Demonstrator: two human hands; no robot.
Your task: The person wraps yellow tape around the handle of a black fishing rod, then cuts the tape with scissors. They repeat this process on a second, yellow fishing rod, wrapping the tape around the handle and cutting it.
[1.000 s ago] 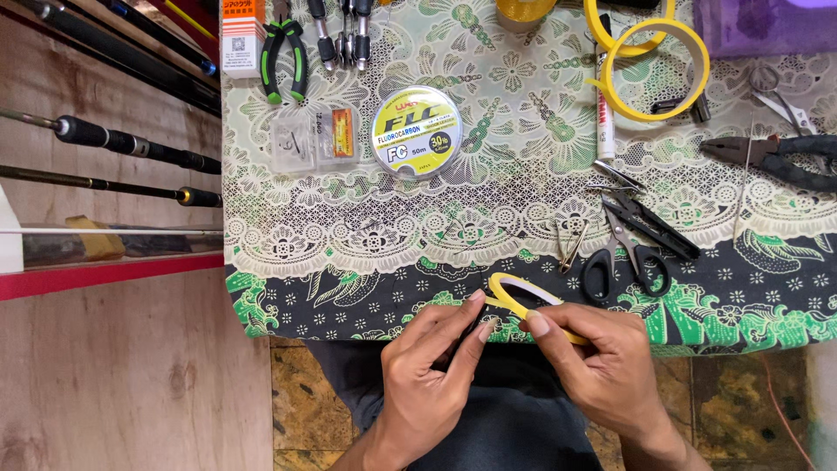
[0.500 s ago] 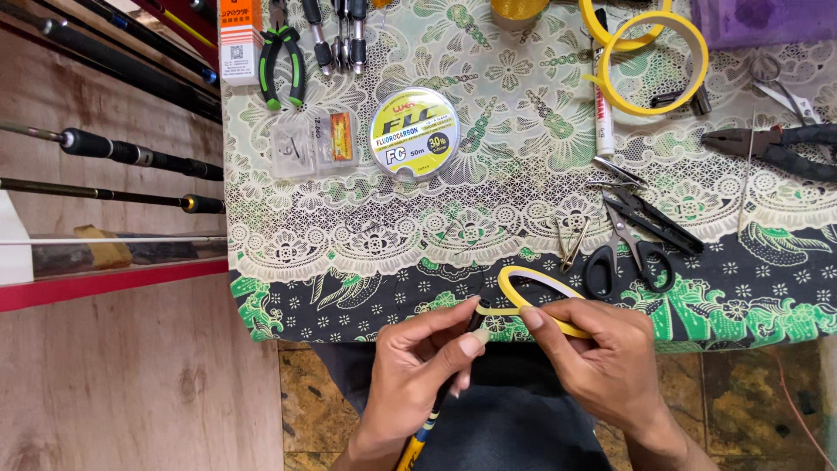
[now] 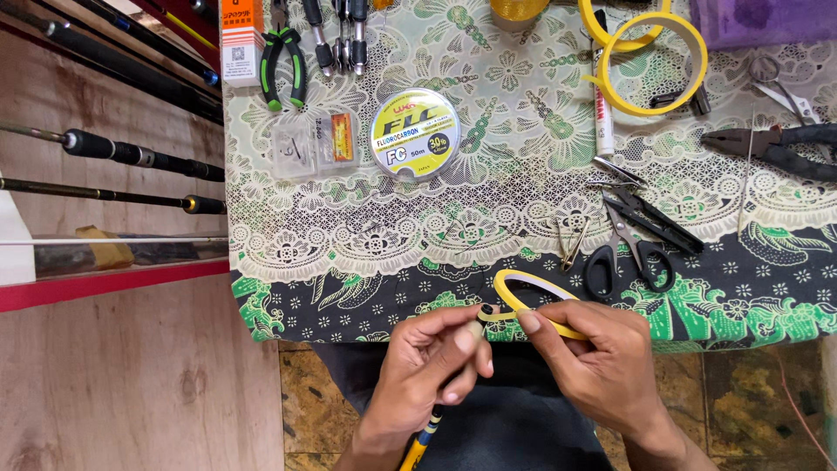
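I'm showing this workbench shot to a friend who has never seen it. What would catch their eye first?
Probably the two hands at the bottom centre: the right hand holds a thin yellow tape roll, while the left hand pinches its loose end against a dark rod with a yellow-blue section. Next, the green floral tablecloth, with a round fishing line spool in its middle and black scissors to the right.

Black scissors [image 3: 629, 247] (beside pliers [image 3: 776, 146]).

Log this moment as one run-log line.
left hand: pinching tape end against thin rod | right hand: holding yellow tape roll | scissors: on patterned cloth
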